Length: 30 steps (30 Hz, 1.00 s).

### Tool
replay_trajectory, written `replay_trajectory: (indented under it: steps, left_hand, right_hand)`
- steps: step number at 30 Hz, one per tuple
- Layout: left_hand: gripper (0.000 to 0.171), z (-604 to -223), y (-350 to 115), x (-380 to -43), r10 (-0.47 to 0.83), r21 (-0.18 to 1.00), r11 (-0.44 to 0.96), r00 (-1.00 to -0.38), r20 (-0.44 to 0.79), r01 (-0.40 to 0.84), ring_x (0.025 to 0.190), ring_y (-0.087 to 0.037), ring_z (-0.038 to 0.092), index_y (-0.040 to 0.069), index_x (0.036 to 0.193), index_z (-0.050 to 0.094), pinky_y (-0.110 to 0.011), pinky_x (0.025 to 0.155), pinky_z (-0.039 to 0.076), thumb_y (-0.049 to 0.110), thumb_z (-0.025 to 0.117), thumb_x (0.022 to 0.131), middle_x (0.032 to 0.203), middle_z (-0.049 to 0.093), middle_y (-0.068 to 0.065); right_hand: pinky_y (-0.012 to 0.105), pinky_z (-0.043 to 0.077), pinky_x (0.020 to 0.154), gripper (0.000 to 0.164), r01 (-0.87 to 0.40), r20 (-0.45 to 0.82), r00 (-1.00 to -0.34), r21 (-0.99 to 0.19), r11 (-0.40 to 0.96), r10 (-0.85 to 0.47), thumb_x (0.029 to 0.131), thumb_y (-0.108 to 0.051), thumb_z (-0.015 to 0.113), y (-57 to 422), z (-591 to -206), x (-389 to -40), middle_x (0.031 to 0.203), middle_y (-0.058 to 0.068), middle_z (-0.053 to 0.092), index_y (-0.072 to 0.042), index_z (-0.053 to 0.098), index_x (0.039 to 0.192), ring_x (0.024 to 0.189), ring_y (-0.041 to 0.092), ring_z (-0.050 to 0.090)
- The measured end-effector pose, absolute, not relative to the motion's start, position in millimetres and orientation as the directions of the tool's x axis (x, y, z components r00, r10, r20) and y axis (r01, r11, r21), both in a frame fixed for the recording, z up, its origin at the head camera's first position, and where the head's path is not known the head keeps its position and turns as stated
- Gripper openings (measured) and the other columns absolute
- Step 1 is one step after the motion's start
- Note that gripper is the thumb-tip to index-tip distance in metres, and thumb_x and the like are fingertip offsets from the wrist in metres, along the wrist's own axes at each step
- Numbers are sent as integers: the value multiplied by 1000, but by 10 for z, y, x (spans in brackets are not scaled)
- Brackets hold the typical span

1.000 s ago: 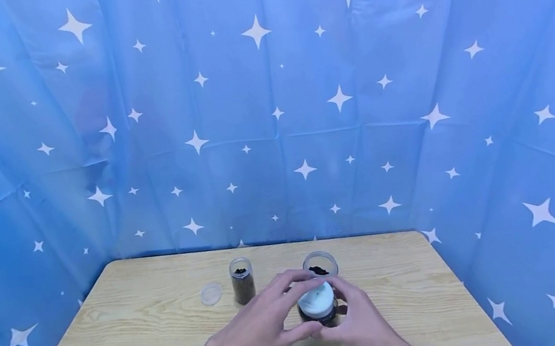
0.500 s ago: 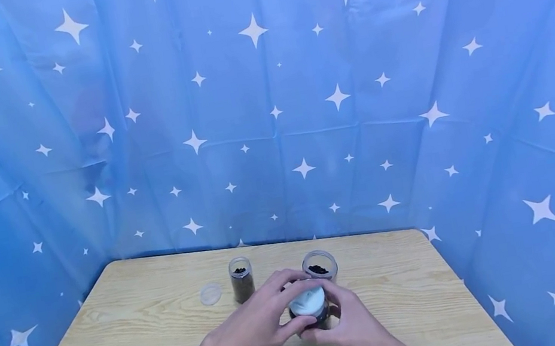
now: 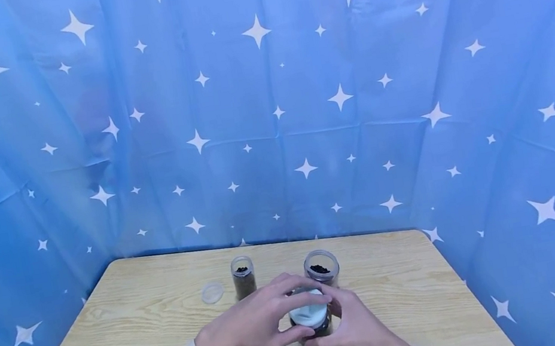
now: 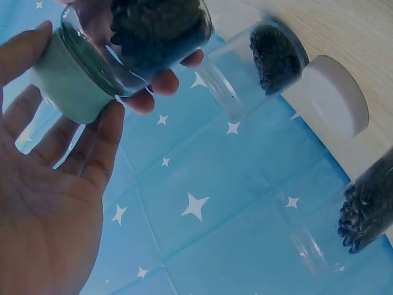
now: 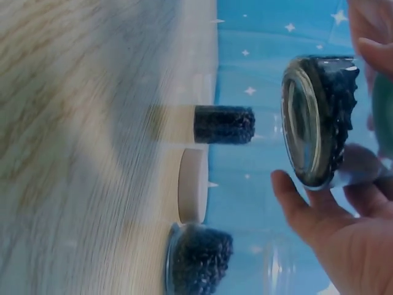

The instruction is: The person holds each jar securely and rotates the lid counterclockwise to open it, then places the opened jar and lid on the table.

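Both hands hold a glass jar [image 4: 159, 37] partly filled with small dark pieces and topped by a pale green lid [image 3: 309, 315]. My left hand [image 3: 258, 324] has its thumb and fingers spread around the lid's rim, clearly seen in the left wrist view. Around the glass body curls my right hand [image 3: 353, 324], its fingers on the side near the base. The right wrist view shows the jar's round base [image 5: 301, 126] tilted and raised above the table. Part of the jar is hidden behind the fingers in the head view.
Beyond the hands stand a wide lidless jar [image 3: 321, 266] and a slim lidless jar [image 3: 243, 278], both holding dark pieces. A clear disc-shaped lid [image 3: 212, 293] lies left of the slim jar. Another whitish lid [image 5: 193, 184] is between the two jars. A star-patterned curtain [image 3: 246, 111] hangs behind the table [image 3: 159, 319].
Both hands and the jar have shifted slightly left and nearer the body. The left fingers have changed position around the lid. The other jars stay where they were.
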<state>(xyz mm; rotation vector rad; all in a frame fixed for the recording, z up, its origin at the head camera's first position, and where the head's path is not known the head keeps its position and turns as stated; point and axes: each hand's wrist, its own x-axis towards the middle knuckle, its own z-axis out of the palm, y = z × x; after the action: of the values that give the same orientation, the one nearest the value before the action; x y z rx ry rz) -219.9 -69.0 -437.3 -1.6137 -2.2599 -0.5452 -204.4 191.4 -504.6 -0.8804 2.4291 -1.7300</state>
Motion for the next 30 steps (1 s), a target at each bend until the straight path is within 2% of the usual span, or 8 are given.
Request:
replay_trajectory:
  steps: [4,9,16,18,21,25,30]
  left_hand:
    - [48,-4376,-680,-2196,831,125,290,-314,460,949,147,-22,68,23,154,73,-38,122,61,35,86,109,160,70,-5]
    - [54,-4405,-652,-2183,806,134,274,-304,508,952,142,-23,71,21,157,73,-38,118,64,29,89,106,156,72,-9]
    - [55,-4403,-605,-2144,780,174,286,-334,528,942,140,-24,71,19,154,75,-38,116,64,21,92,102,151,73,-9]
    - [54,-4404,-585,-2146,771,169,291,-335,541,942,137,-23,72,18,151,76,-36,114,65,23,93,101,148,74,-9]
    - [53,-4414,-547,-2158,740,142,340,-358,569,929,124,-17,72,18,149,77,-28,104,65,33,94,101,138,73,-6]
    - [54,-4429,-501,-2158,683,133,442,-429,592,887,105,-8,64,21,146,77,-17,88,60,49,92,102,122,68,2]
    - [54,-4441,-470,-2140,632,162,500,-486,604,851,99,-6,61,23,143,78,-14,82,57,53,92,100,115,65,4]
  right_hand:
    - [29,62,116,87,-412,283,-844,-886,213,-456,87,-19,104,1906,-5047,-2039,147,0,77,-31,63,163,129,13,77]
    - [30,63,114,84,-414,291,-853,-882,224,-432,86,-20,105,1898,-5037,-2025,143,-1,77,-28,66,160,126,13,77]
    - [30,65,111,82,-420,306,-852,-884,206,-425,86,-17,104,1924,-5075,-2020,143,3,79,-24,68,160,125,12,78]
    - [29,66,109,82,-416,307,-855,-887,201,-418,87,-15,102,1925,-5087,-2016,144,4,78,-24,67,161,124,12,79]
    - [28,66,107,79,-403,306,-875,-890,213,-376,87,-16,103,1903,-5090,-2004,142,2,80,-26,69,157,123,11,79]
    - [29,67,104,77,-400,318,-895,-882,249,-312,85,-21,106,1840,-5068,-1984,137,-2,82,-29,72,153,121,11,79]
    - [27,68,102,80,-410,338,-900,-869,275,-274,86,-22,106,1809,-5038,-1971,140,0,83,-26,70,157,123,10,80]
